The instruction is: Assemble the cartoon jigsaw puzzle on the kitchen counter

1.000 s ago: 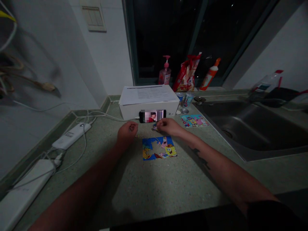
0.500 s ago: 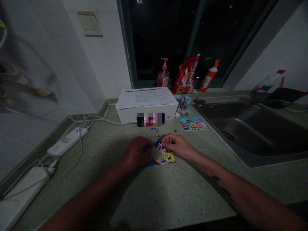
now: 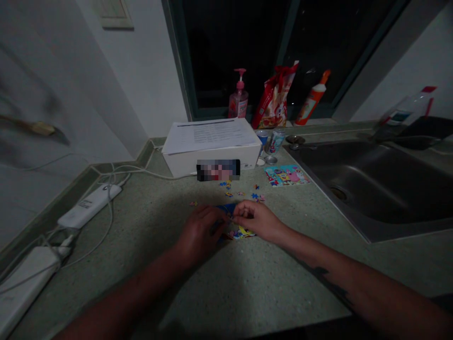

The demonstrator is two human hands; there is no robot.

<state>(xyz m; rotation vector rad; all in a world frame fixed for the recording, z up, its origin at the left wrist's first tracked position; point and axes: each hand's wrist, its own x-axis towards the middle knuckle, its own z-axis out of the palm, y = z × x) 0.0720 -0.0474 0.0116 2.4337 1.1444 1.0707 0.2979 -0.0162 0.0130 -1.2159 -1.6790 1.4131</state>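
Observation:
Part of a jigsaw puzzle, with a yellow cartoon character on it, lies on the counter beneath my hands, which hide much of it. My left hand is curled over its left side, fingertips closed; what they hold is hidden. My right hand pinches a small puzzle piece close to the left fingertips, over the blue upper part. Several loose puzzle pieces lie beyond the hands, and one piece lies behind the left hand. A colourful picture card lies farther right.
A white box with printed paper on top stands behind the pieces, a phone leaning at its front. Cans stand beside it. A steel sink is on the right; a power strip and cables lie left.
The view has tilted down and shifted slightly. My hands have come closer together over the puzzle, covering more of the yellow character. More loose pieces show beyond them.

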